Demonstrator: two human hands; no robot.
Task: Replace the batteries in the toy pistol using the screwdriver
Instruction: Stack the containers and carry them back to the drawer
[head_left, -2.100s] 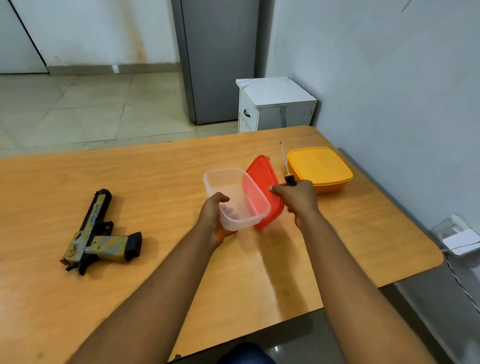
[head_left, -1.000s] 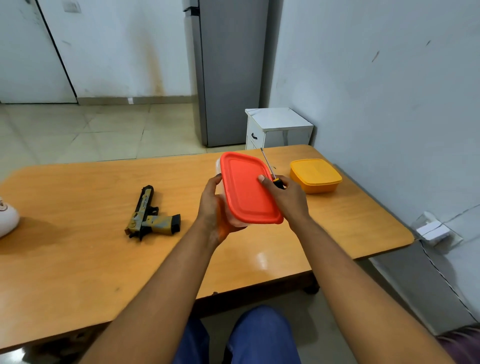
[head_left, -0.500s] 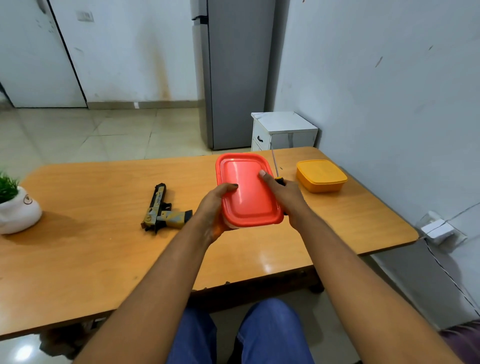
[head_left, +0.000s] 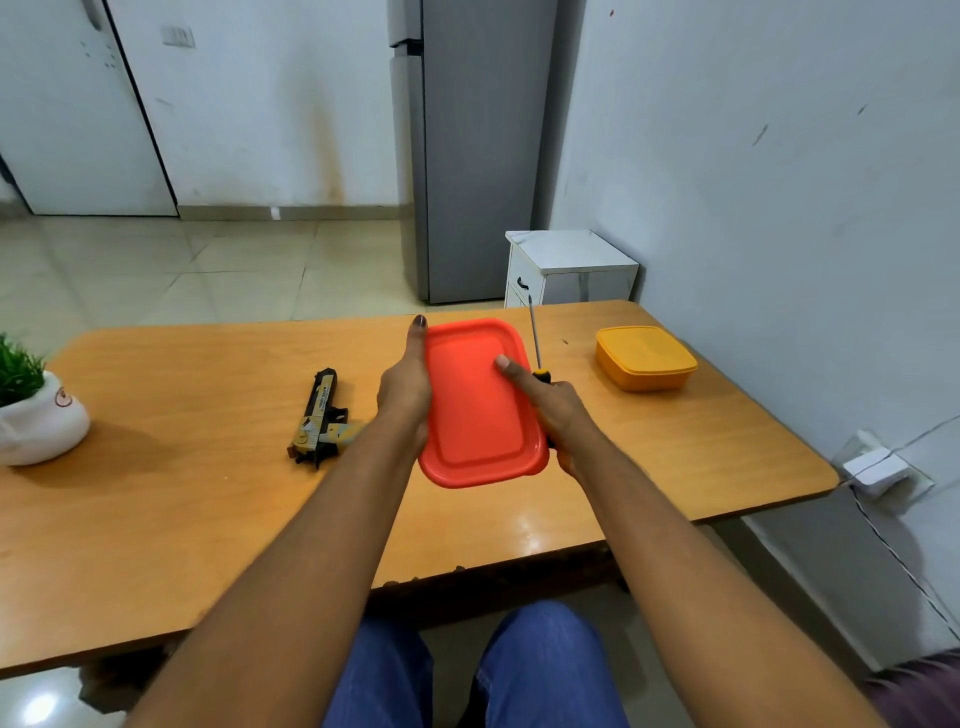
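A container with a red lid (head_left: 475, 405) is held between both hands above the wooden table (head_left: 182, 499). My left hand (head_left: 406, 387) lies flat along the lid's left edge. My right hand (head_left: 556, 410) grips the screwdriver (head_left: 535, 340), shaft pointing up and away, while its index finger presses on the lid's top. The toy pistol (head_left: 321, 415), tan and black, lies on the table just left of my left wrist. The container's body is hidden under the lid.
A closed yellow box (head_left: 644, 358) sits at the table's right back. A white pot with a green plant (head_left: 36, 415) stands at the left edge. Behind the table are a white cabinet (head_left: 566, 270) and a grey fridge (head_left: 478, 156).
The red lid went from hanging open beside the clear tub to lying shut on top. My left hand shifted from under the container to flat along its left edge.
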